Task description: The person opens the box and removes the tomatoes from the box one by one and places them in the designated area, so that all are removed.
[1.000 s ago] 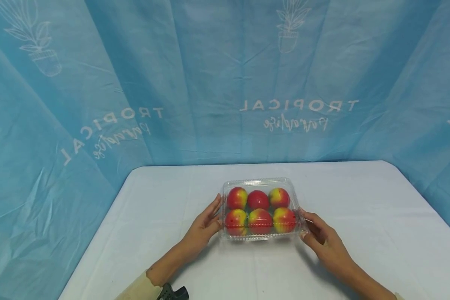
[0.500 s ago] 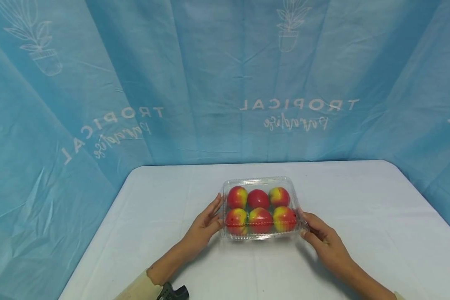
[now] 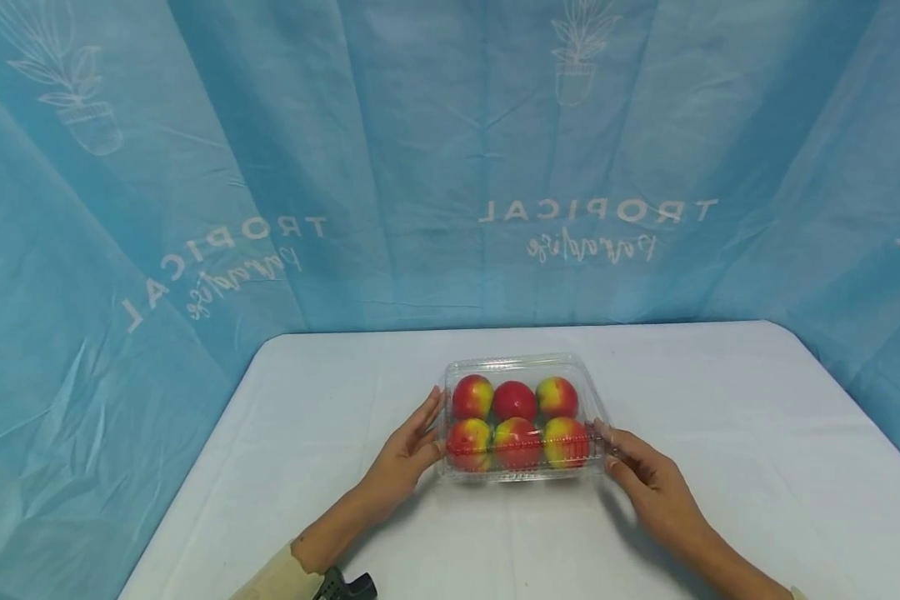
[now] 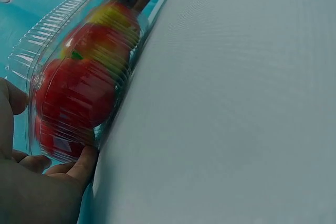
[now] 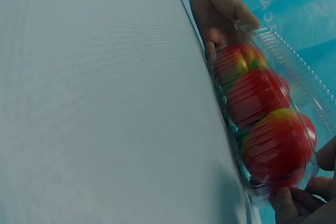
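A clear plastic clamshell box [image 3: 521, 479] sits toward the middle of the white table, its lid over several red-and-yellow apples [image 3: 518, 443] in two rows. At its left end, my left hand [image 3: 401, 467] holds the side with fingers spread along the edge. The left wrist view shows that thumb at the rim and fingertips low on the box's end. My right hand [image 3: 656, 483] grips the front right corner between thumb and bent fingers. The right wrist view has the apples [image 5: 275, 142] behind the ribbed plastic, with the right fingertips [image 5: 283, 203] low at the near end.
White cloth covers the table [image 3: 720, 400], whose back corners are rounded. Behind and beside it hangs a blue curtain [image 3: 420, 167] with mirrored lettering and plant prints. A dark strap [image 3: 345, 583] shows at the left wrist.
The apples and the box's front have shifted slightly left and down. My right fingertips now overlap the box's right edge a little more. The left hand has hardly moved.
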